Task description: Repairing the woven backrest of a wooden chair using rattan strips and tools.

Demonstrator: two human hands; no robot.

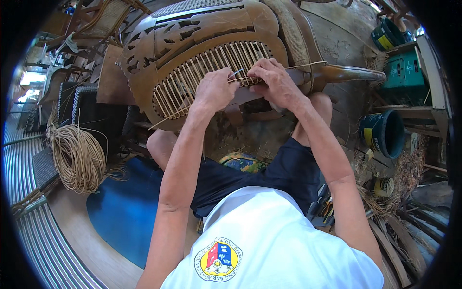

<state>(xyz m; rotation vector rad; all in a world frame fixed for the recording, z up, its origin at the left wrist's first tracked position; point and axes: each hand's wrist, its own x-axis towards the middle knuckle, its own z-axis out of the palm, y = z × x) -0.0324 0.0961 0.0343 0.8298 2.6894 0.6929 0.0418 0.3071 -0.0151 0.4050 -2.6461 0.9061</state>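
- The left hand (215,89) sits over the cane strands, its fingers curled in and bunched; a slim pale-blue sliver (237,73) shows beside its fingertips, though from here I cannot tell whether the hand grips it.
- The right hand (278,84) is just beside it, fingers bent down over the near edge of the caning; I cannot tell what, if anything, they pinch.
- At the far left, ridged metal sheeting (53,255) runs down the side.
- Next comes a big loose coil of cane (79,161), with a pale board bearing a blue patch (122,219) below and to the right of it.
- A flat brown board (111,79) stands close to the left side of the chair frame.
- The wooden chair frame (144,43) lies right in front of the seated worker, just beyond the knees, its carved, pierced panel facing up.
- Pale cane strands (178,91) cross the frame's opening in a close row; one loose end pokes out past the lower left edge.
- Between the legs of the dark shorts (293,164) shows a patch of camouflage-patterned cloth (243,162).
- Right of the right hand, a thin strand (306,64) reaches out over the frame toward a polished wooden leg (353,73).
- At the far right are a dark bucket (393,137) and, above it, a green crate (406,77).
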